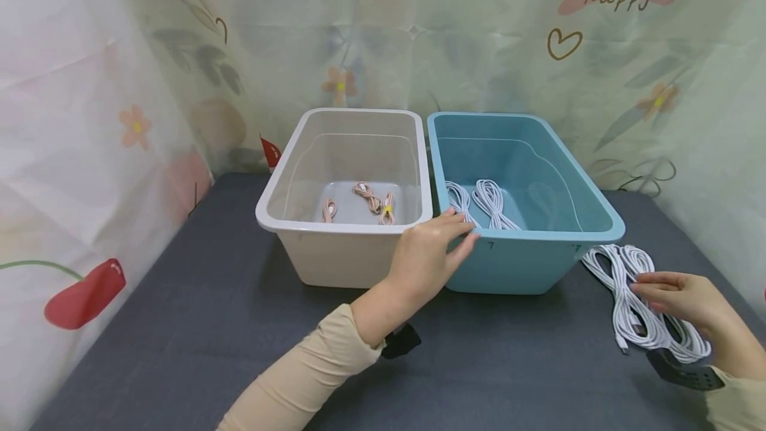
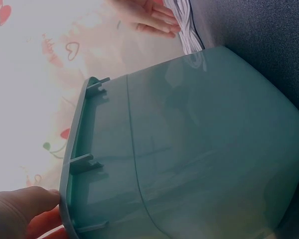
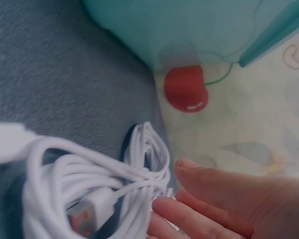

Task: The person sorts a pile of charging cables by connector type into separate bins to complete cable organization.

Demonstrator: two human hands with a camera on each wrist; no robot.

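Observation:
At the front left part of the blue bin's rim (image 1: pixel 526 235) is my left hand (image 1: pixel 427 245). Its thumb (image 2: pixel 37 199) and fingers meet at that edge and pinch it lightly, with part of the fingers hidden behind the rim in the left wrist view. My right hand (image 1: pixel 688 298) is by the white cable bundles (image 1: pixel 643 324) on the table, with fingers extended and nothing gripped. The right wrist view shows those fingers beside the coiled cables (image 3: pixel 147 154), where a USB plug (image 3: pixel 92 211) shows. Whether the fingertips touch them I cannot tell.
Two white cable bundles (image 1: pixel 492 201) lie in the blue bin. Left of it stands a beige bin (image 1: pixel 347 255) containing three small pinkish cable bundles (image 1: pixel 367 197). A dark cloth (image 1: pixel 179 338) covers the table; patterned curtains (image 1: pixel 383 32) hang behind and at the sides.

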